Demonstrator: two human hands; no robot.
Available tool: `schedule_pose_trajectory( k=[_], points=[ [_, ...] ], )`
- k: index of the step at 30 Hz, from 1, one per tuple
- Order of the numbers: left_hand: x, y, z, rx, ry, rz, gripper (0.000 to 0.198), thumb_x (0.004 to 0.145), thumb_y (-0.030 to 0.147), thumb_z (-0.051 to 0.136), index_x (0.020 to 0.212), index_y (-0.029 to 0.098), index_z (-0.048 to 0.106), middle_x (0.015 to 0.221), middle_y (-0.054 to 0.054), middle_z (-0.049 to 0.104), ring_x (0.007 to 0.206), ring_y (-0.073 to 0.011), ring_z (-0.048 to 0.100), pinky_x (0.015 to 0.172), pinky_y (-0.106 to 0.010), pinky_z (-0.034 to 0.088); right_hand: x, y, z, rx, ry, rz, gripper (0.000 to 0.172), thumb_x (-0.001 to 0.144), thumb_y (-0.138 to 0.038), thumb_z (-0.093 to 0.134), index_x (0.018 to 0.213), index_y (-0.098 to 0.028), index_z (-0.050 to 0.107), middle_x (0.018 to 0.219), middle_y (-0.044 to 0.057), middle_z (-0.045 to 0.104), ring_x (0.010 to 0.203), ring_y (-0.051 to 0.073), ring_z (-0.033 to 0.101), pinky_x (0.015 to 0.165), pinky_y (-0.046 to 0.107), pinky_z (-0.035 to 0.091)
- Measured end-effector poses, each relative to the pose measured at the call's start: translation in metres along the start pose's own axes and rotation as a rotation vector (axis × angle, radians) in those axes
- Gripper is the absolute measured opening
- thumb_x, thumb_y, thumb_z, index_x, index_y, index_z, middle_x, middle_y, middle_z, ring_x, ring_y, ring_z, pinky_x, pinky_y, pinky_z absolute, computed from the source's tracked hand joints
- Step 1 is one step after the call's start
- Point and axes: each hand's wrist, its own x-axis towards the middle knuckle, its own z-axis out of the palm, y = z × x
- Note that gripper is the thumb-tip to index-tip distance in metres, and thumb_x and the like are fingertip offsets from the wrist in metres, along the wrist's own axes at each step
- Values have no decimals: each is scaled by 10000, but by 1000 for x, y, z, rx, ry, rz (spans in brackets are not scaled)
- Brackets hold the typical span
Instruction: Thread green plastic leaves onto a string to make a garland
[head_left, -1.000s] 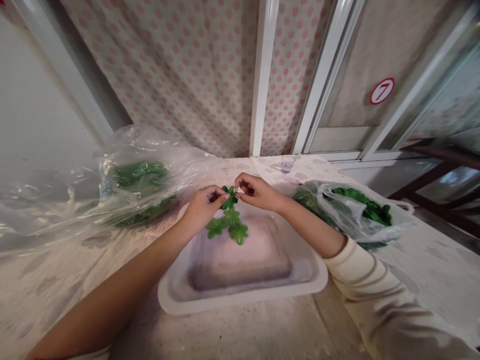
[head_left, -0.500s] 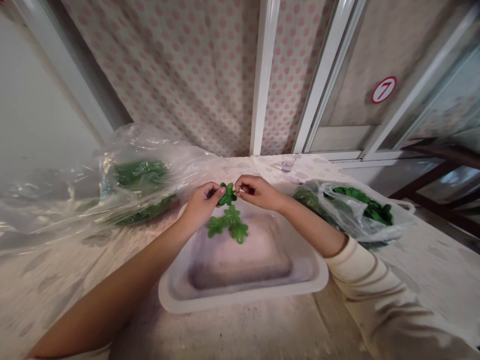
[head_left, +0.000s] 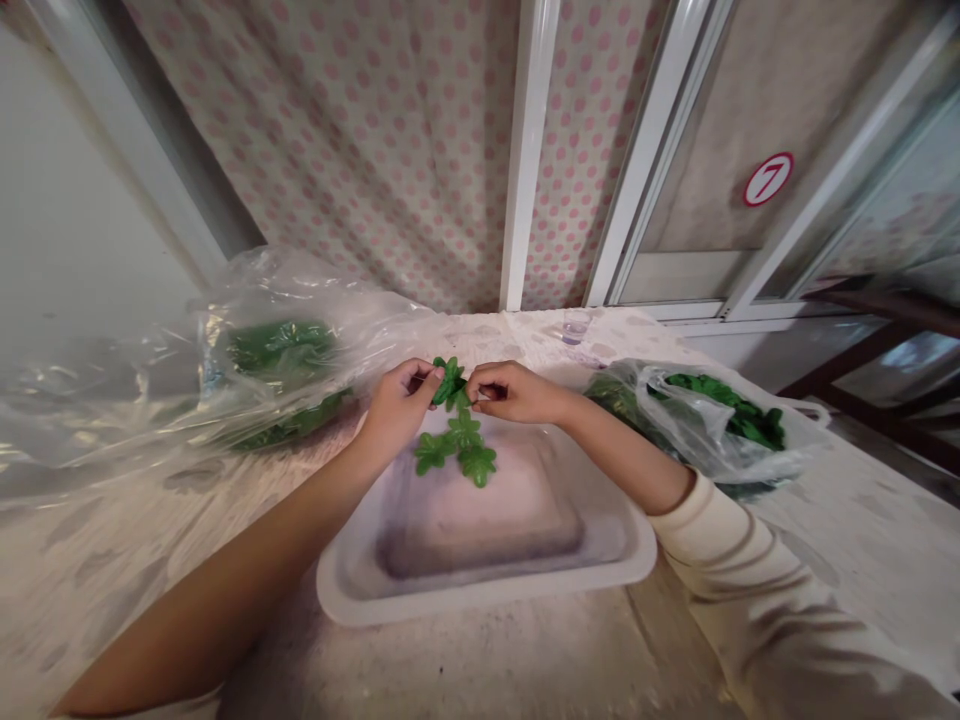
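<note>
Over the far end of a white plastic tray [head_left: 480, 590], both my hands pinch the top of a sprig of green artificial leaves [head_left: 457, 440]. My left hand [head_left: 397, 405] closes its fingertips on the uppermost leaf from the left. From the right, my right hand [head_left: 510, 390] pinches the same top part, fingers pressed together. Three lower leaves of the sprig hang down over the tray's inside. The tray holds nothing else.
A large clear plastic bag [head_left: 247, 370] with green leaves inside lies at the left. Another bag of green leaves [head_left: 712, 420] sits at the right. A small clear cup [head_left: 574, 326] stands by the wall behind. The table edge runs at the far right.
My two hands have drawn closer together on the top leaf, the right one shifting a little left and down. The sprig's lower leaves stay in the same place.
</note>
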Motion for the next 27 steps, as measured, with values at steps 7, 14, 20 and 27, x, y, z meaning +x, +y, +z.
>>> schedule_pose_trajectory(
  k=[7,14,20,27],
  points=[
    [0,2,1,-32,35,6,265,722,418,590,696,156,555,581,26,532,509,-94,505,508,-217,428,-1,0,-1,8,-92,46,38,700,-120,556,724,-139,579,570,-58,370,518,60,323,517,186,283],
    [0,2,1,-55,62,23,262,720,410,593,717,150,561,619,20,539,507,-90,504,501,-220,447,-1,-1,-2,-1,-146,107,43,692,-148,581,714,-133,614,576,-49,419,535,63,357,532,188,290],
    [0,2,0,-52,69,21,266,725,417,589,714,153,557,627,21,532,497,-85,500,493,-217,448,-2,2,-2,-22,-235,105,111,739,-224,560,719,-138,627,640,-23,506,564,75,414,551,197,307],
    [1,0,0,-56,84,35,262,732,416,582,719,156,560,630,19,533,532,-90,500,513,-213,461,-3,-1,-4,-5,-278,99,92,705,-161,518,619,-139,543,596,-43,442,547,67,379,546,195,298]
  ],
)
